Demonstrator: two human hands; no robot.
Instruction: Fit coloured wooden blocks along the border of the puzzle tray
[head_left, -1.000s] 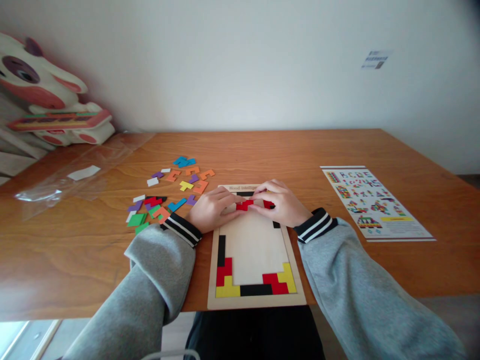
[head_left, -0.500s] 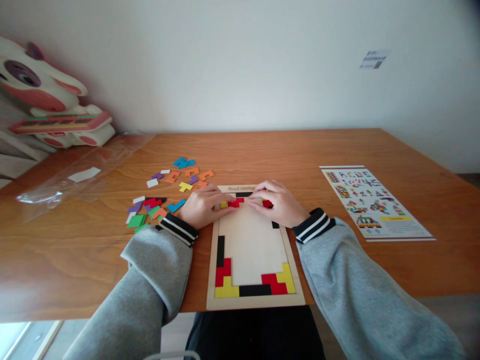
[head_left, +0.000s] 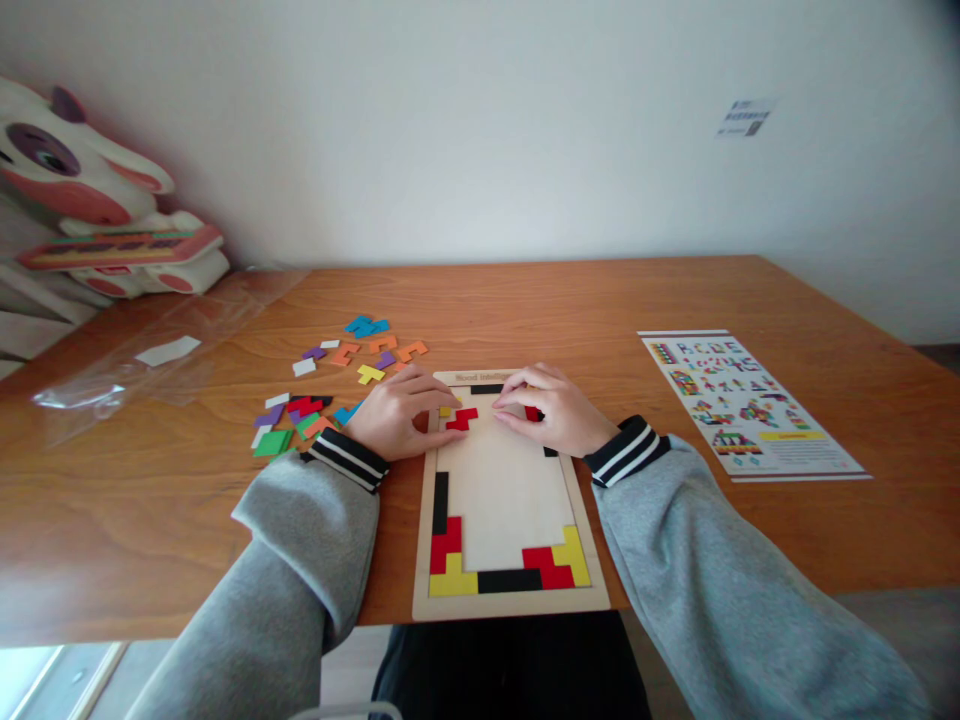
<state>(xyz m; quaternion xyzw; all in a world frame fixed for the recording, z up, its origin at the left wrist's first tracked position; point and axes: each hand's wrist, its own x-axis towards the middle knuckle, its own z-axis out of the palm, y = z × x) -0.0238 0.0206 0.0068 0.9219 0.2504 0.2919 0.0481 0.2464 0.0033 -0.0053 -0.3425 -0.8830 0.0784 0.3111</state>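
A wooden puzzle tray point(head_left: 508, 600) lies on the table in front of me, with red, yellow and black pieces along its lower corners and left side. My left hand point(head_left: 396, 412) rests at the tray's upper left, its fingers on a red piece point(head_left: 462, 418) next to a small yellow piece point(head_left: 445, 410). At the upper right, my right hand point(head_left: 553, 408) lies with its fingertips on the tray and partly covers another red piece point(head_left: 532, 413). A black piece point(head_left: 487, 388) sits along the top edge between both hands.
Several loose coloured pieces point(head_left: 330, 385) are scattered left of the tray. A printed pattern sheet point(head_left: 746, 402) lies to the right. A clear plastic bag point(head_left: 127, 365) and a cow-shaped toy point(head_left: 90, 200) are at the far left. The wall stands behind the table.
My left hand has slid the red piece leftward along the tray's top toward the upper left corner. My right hand has stayed almost still.
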